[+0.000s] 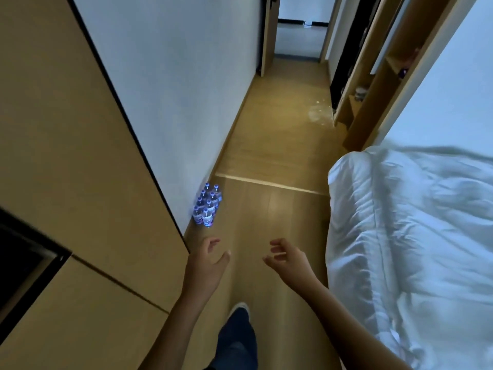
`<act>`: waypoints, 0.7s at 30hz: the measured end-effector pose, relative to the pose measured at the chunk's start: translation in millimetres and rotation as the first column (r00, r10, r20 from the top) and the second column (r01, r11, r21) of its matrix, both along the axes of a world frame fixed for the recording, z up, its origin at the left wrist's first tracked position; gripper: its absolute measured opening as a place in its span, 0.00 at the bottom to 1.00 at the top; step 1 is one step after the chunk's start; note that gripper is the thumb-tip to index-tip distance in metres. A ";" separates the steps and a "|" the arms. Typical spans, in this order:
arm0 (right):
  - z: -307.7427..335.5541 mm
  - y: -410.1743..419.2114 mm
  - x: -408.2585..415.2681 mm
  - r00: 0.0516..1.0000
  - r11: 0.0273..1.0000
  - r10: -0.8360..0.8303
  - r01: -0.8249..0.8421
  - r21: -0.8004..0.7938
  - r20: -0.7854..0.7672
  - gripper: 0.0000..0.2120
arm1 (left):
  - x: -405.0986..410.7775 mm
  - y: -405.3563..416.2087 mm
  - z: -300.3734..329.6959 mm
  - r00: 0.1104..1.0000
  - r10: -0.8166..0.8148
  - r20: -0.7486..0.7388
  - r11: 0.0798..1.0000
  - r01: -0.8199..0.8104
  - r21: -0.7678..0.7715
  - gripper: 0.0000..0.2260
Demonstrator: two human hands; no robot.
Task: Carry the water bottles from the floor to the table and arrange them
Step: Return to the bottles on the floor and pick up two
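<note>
Several small water bottles [207,205] with blue caps stand upright in a tight cluster on the wooden floor, against the foot of the white wall. My left hand [208,259] is held out in front of me, below the bottles and apart from them, fingers loosely curled and holding nothing. My right hand [286,256] is level with it to the right, fingers also relaxed and holding nothing. No table is in view.
A bed with a rumpled white duvet [410,236] fills the right side. A wooden cabinet [66,182] lines the left. The wooden floor [277,145] runs ahead to an open doorway [298,36]. Open wooden shelves [368,97] stand on the right. My foot [238,311] steps forward.
</note>
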State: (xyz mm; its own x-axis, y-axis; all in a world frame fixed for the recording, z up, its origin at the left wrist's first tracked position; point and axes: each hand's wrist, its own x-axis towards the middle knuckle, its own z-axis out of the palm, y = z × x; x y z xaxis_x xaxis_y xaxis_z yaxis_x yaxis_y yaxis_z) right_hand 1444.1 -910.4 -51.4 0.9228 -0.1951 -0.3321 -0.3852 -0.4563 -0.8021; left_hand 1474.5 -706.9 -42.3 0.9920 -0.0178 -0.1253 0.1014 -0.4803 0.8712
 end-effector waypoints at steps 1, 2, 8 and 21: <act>-0.7 -6.0 24.3 1.000 1.000 -0.003 0.003 -0.005 -0.003 0.20 | 24.2 -6.8 -1.4 1.000 -0.004 -0.006 1.000 0.004 -0.006 0.14; -0.4 -11.8 49.6 1.000 1.000 -0.005 0.005 -0.012 -0.007 0.20 | 49.0 -13.3 -2.3 1.000 -0.003 -0.013 1.000 0.003 -0.019 0.14; 12.0 -45.7 197.1 1.000 1.000 -0.012 0.012 -0.026 0.003 0.20 | 192.8 -46.6 4.9 0.999 0.037 -0.002 0.999 -0.037 -0.007 0.14; -3.1 -130.6 456.1 0.985 0.985 0.168 -0.169 -0.027 -0.032 0.19 | 415.3 -120.4 -11.9 0.977 0.208 -0.049 0.978 -0.207 0.030 0.16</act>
